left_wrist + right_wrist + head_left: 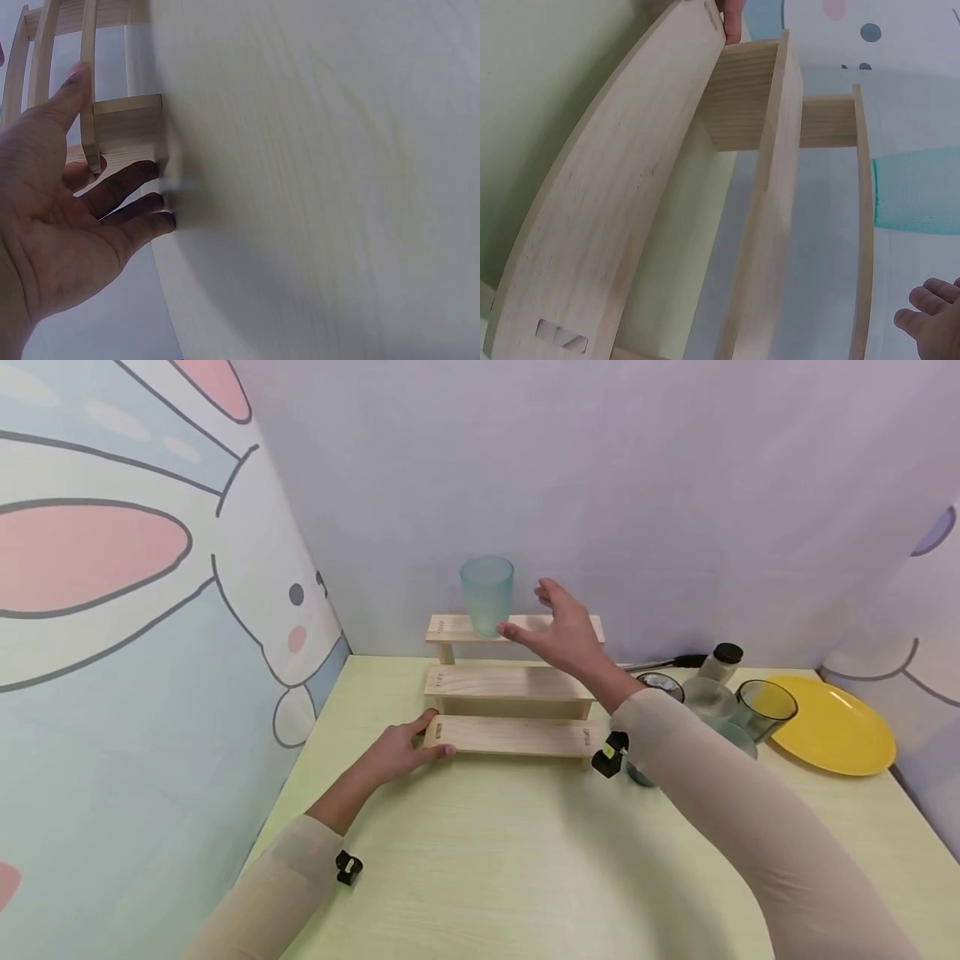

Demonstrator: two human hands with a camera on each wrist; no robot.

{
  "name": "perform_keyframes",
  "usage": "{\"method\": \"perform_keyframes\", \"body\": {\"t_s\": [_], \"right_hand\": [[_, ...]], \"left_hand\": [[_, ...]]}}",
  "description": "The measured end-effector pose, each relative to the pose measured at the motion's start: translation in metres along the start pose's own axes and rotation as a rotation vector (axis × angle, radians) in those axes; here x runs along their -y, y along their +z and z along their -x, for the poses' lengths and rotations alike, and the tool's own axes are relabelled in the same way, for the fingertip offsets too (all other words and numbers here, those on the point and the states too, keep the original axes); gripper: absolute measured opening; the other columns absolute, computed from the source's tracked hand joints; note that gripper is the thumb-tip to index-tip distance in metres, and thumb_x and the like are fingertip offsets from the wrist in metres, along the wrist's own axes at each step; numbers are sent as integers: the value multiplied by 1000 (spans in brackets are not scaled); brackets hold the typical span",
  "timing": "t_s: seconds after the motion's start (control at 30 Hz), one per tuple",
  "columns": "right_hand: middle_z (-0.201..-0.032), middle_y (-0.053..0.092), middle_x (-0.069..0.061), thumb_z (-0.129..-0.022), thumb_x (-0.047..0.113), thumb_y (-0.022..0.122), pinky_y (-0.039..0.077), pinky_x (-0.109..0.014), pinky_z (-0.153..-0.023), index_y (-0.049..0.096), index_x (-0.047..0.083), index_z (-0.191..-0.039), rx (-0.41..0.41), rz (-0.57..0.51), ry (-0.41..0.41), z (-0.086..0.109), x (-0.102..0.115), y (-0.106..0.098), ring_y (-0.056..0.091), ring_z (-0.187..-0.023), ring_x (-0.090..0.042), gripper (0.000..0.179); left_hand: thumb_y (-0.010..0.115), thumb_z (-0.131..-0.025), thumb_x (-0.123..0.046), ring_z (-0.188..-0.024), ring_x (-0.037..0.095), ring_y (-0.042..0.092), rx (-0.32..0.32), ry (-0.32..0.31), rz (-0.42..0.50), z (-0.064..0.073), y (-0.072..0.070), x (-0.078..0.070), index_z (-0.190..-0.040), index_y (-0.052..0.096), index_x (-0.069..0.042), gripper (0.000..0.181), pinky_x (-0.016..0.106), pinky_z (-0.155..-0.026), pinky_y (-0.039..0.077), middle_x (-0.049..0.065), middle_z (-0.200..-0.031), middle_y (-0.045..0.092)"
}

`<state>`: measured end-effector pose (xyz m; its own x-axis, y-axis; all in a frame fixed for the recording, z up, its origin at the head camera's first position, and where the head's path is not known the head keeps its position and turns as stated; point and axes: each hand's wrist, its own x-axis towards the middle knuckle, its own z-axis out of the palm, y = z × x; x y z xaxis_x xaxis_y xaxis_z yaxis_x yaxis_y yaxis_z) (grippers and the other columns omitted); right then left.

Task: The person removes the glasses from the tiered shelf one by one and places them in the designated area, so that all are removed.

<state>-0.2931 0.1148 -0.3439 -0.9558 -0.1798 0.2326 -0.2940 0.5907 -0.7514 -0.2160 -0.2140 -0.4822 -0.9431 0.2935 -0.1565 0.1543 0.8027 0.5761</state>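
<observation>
A frosted teal cup stands upright on the top tier of a three-step wooden shelf, left of its middle. Just right of the cup is my right hand, thumb and fingers spread. The right wrist view shows a gap between the fingers and the cup; that hand holds nothing. My left hand grips the left end of the lowest tier. In the left wrist view its thumb presses one face of the board while a finger curls behind it; the other fingers extend toward the tabletop.
To the right, partly behind my right sleeve, several glasses cluster beside a black-capped jar. A black-handled utensil lies behind them. A yellow plate rests farther right. Printed walls border the pale table.
</observation>
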Motion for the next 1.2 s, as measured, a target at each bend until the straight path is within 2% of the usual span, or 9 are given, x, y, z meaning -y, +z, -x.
{"method": "perform_keyframes", "body": {"t_s": [0.23,0.5,0.83,1.07,1.2], "right_hand": [[-175,45,-15,-91,64,85,40,-62,-126,29,12,-175,-8,-21,1,-9,8,18,44,-162,-34,113],[-177,42,-11,-91,65,85,40,-60,-128,25,17,-177,10,-98,50,-21,20,23,42,-164,-31,115],[-176,42,-13,-91,60,87,42,-58,-126,24,19,-177,2,-196,67,-31,34,32,42,-163,-32,114],[-175,42,-14,-92,61,86,46,-60,-121,20,20,-177,-23,-202,94,-37,40,39,44,-159,-37,115],[-175,41,-14,-93,61,86,47,-58,-121,17,21,-177,-39,-196,115,-40,41,42,46,-157,-39,116]], "left_hand": [[73,-98,-71,-120,29,64,-12,-3,-6,-1,2,4,-175,34,-16,103,50,-102,56,26,-167,52],[74,-98,-70,-142,39,62,-1,-24,-5,0,1,-1,-176,33,-17,103,56,-112,54,26,-169,50],[74,-99,-69,-145,41,61,5,-27,-9,1,0,-1,-176,32,-16,102,57,-113,53,26,-168,50],[74,-98,-70,-131,33,65,-1,-17,-3,1,0,0,-175,33,-15,103,53,-107,55,26,-168,51],[74,-98,-70,-135,34,65,5,-12,5,0,1,-1,-175,33,-15,103,54,-108,55,27,-167,51]]}}
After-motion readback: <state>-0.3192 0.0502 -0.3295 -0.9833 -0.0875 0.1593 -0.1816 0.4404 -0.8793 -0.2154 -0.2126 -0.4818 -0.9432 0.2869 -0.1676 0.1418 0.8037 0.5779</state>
